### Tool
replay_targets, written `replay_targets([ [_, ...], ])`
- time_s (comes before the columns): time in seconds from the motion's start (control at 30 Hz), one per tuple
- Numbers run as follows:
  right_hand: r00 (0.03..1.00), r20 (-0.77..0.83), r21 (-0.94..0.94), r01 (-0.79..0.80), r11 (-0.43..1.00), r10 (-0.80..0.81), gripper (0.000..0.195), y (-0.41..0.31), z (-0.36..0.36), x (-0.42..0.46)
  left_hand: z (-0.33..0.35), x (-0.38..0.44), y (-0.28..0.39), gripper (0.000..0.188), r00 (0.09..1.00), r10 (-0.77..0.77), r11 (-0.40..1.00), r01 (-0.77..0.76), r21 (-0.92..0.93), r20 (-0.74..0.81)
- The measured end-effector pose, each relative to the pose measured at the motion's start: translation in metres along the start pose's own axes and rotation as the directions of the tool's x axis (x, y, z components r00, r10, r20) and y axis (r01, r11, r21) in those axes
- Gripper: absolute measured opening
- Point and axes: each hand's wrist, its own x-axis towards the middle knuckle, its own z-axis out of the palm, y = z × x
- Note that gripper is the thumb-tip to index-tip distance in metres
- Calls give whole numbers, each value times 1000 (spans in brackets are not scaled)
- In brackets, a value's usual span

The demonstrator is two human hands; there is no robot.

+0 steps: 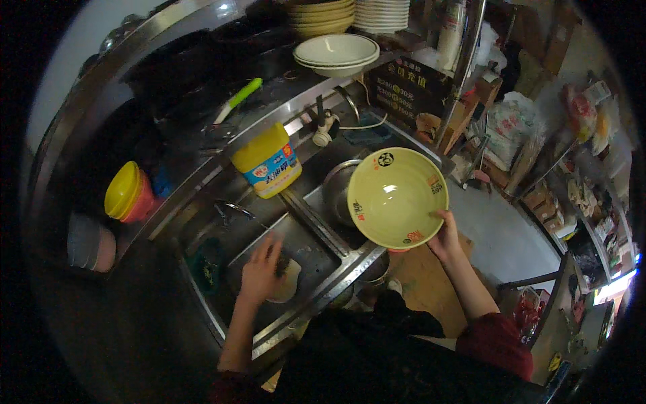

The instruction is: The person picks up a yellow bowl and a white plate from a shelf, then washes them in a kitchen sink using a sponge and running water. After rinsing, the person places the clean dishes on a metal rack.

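My right hand (445,237) grips the rim of a large pale-yellow bowl (396,199), thumb on the inner side. The bowl is tilted so its inside faces me, and printed marks run around its inner wall. Below and to the left, my left hand (262,272) is over the near basin of a stainless steel sink (313,252), its fingers stretched out and blurred. Right beside it is a pale rounded object (287,288) with a dark patch, partly covered by the hand. Whether the fingers hold anything is unclear.
A yellow plastic jug (270,161) with a cut-open top stands by the sink divider. Behind are a faucet (325,129), white bowls (336,53) and a green-handled utensil (239,98). A metal pot (340,192) sits in the far basin. Yellow containers (121,192) stand at left.
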Motion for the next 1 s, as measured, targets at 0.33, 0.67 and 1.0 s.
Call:
replay_targets([
  [0.33,976,189,18,-109,994,104,57,-46,-37,69,23,150,138,94,781,419,898,-433,-82,463],
  [0.67,959,282,-38,-5,999,15,52,-115,-59,120,5,227,175,96,824,245,910,-377,172,511],
  [1.0,943,325,142,28,989,-74,53,-246,-42,178,-119,302,178,90,980,102,928,-155,339,170],
])
